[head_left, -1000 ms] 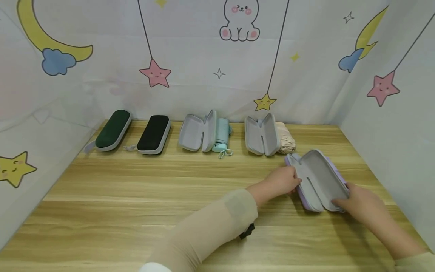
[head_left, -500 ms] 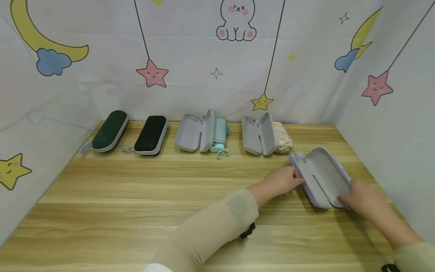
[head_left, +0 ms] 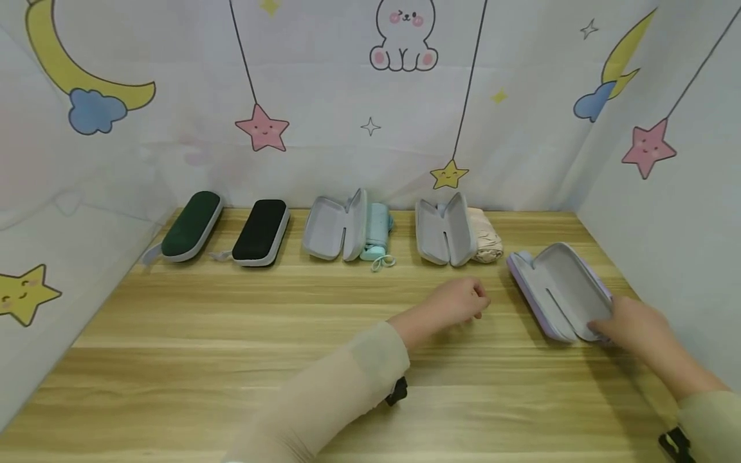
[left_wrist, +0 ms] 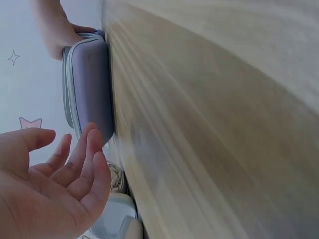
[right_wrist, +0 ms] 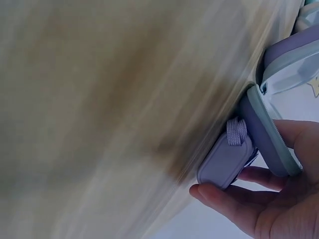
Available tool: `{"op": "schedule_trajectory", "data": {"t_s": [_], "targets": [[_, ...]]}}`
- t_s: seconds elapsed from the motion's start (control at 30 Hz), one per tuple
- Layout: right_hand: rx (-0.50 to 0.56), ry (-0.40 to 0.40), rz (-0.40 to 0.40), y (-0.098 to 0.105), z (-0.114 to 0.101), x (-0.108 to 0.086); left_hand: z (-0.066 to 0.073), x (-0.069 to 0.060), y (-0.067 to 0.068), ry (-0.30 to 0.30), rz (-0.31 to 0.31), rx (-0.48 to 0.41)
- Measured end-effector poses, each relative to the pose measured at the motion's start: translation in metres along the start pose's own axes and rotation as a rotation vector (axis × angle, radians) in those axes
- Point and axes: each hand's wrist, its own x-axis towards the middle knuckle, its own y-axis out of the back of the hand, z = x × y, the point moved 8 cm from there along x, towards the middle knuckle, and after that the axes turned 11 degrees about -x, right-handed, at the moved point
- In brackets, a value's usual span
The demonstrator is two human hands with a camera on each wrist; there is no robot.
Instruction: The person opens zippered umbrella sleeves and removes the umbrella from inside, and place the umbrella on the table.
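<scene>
An unzipped purple case (head_left: pixel 573 283) with a grey lining lies spread open at the right of the table. My right hand (head_left: pixel 639 328) grips the near end of its right half, thumb inside the lining. In the right wrist view, fingers of that hand also touch a flat purple end with a strap, apparently a compact umbrella (right_wrist: pixel 227 162), lying against the case's outer side. My left hand (head_left: pixel 454 302) is off to the case's left, holding nothing. Its fingers are loosely bent in the left wrist view, and the case's purple shell (left_wrist: pixel 92 84) stands beyond them.
Along the back lie a closed green case (head_left: pixel 193 225), a closed black case (head_left: pixel 260 231) and two open grey-lined cases (head_left: pixel 325 226). A teal folded umbrella (head_left: pixel 378 231) and a beige folded one (head_left: pixel 485 235) sit beside the open pair. Printed cloth walls (head_left: pixel 324 96) border the table.
The purple case has shifted right and slightly back with my right hand. My left hand has let go of its left edge and drawn back to the left.
</scene>
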Motion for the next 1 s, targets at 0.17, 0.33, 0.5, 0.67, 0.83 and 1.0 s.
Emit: {"op": "schedule_trajectory", "data": {"t_s": [0.17, 0.33, 0.5, 0.67, 0.83, 1.0], "targets": [[0.024, 0.004, -0.005, 0.001, 0.003, 0.012, -0.005, -0.003, 0.013, -0.014, 0.005, -0.006], [0.014, -0.003, 0.013, 0.006, 0.002, 0.027, -0.007, -0.005, 0.023, -0.031, -0.005, -0.080], [0.009, -0.023, 0.019, 0.011, 0.002, 0.043, -0.004, -0.009, 0.030, -0.059, -0.032, -0.180], [0.013, -0.034, 0.035, 0.014, 0.001, 0.059, 0.000, -0.018, 0.040, -0.073, -0.044, -0.199], [0.015, -0.060, 0.017, 0.015, 0.004, 0.073, -0.003, -0.027, 0.049, -0.065, -0.059, -0.234], [0.044, -0.073, 0.031, 0.018, 0.005, 0.083, -0.001, -0.040, 0.060, -0.091, -0.082, -0.287]]}}
